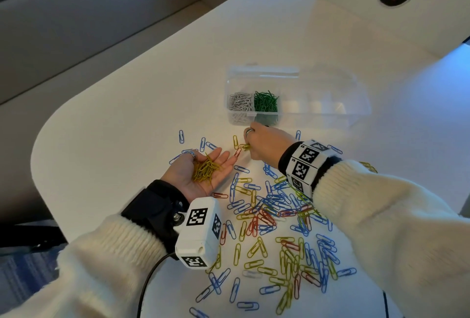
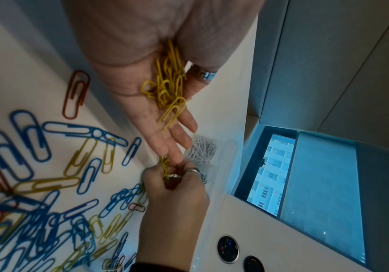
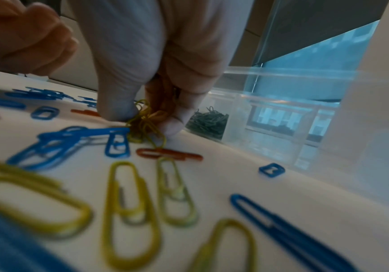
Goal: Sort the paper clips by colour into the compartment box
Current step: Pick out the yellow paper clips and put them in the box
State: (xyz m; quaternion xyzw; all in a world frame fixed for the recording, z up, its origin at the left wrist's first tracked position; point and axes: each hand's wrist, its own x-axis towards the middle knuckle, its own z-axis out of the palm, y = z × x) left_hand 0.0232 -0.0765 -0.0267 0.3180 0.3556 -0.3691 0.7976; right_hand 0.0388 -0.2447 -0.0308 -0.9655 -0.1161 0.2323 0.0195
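Paper clips [image 1: 284, 218], blue, yellow and red, litter the near table [image 1: 127, 114]. At ten o'clock of the heap the left hand [image 1: 203, 172] lies palm up, fingers straight, cradling a yellow bunch [image 1: 204, 168]. At twelve the right hand [image 1: 267, 146] pinches yellow clips [image 3: 146, 122] against the table; only its wrist view shows thumb and fingertip closing. Beyond, the compartment box [image 1: 330, 104] holds white and green clips.
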